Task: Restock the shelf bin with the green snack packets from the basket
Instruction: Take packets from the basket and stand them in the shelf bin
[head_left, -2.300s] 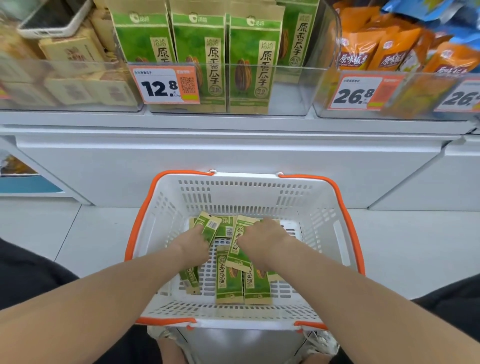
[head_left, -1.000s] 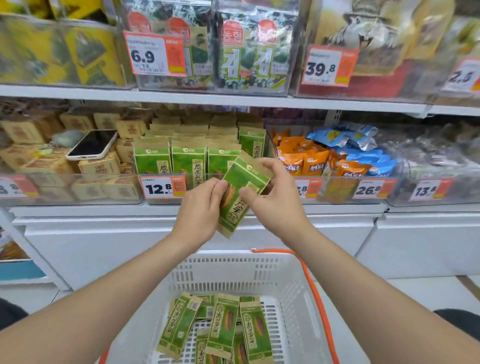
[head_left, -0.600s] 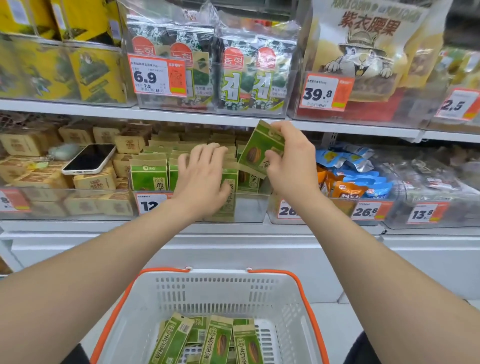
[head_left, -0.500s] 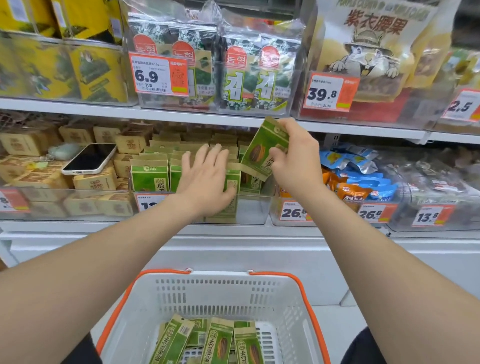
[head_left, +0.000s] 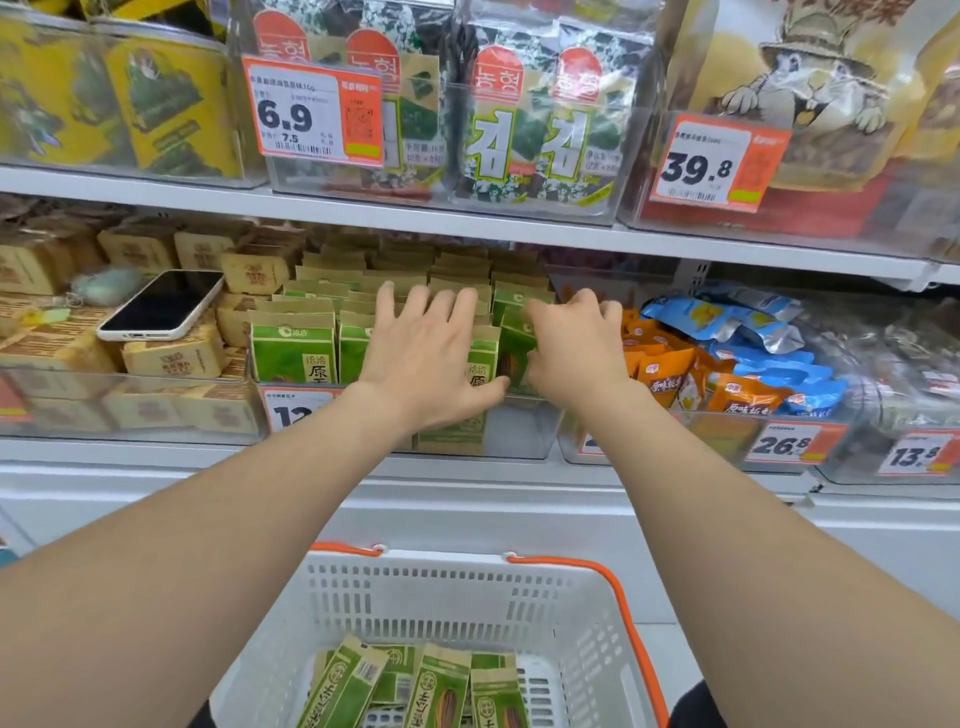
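Green snack packets (head_left: 293, 351) stand in rows in a clear shelf bin (head_left: 519, 434) on the middle shelf. My left hand (head_left: 426, 358) lies flat with straight fingers against the tops of the middle rows. My right hand (head_left: 571, 348) is at the bin's right end, fingers curled over a green packet (head_left: 514, 340) and thumb on its face; the packet stands low among the others. Below, a white basket (head_left: 467, 587) with orange handles holds several more green packets (head_left: 441, 686) lying flat.
A phone (head_left: 161, 306) lies on tan boxes in the bin to the left. Orange packets (head_left: 670, 374) and blue packets (head_left: 727, 322) fill the bin to the right. The upper shelf board (head_left: 467, 223) hangs close above the green rows.
My right hand has brought the packet from above the bin down into its right end. My left hand has stayed pressed on the rows, sliding slightly right.
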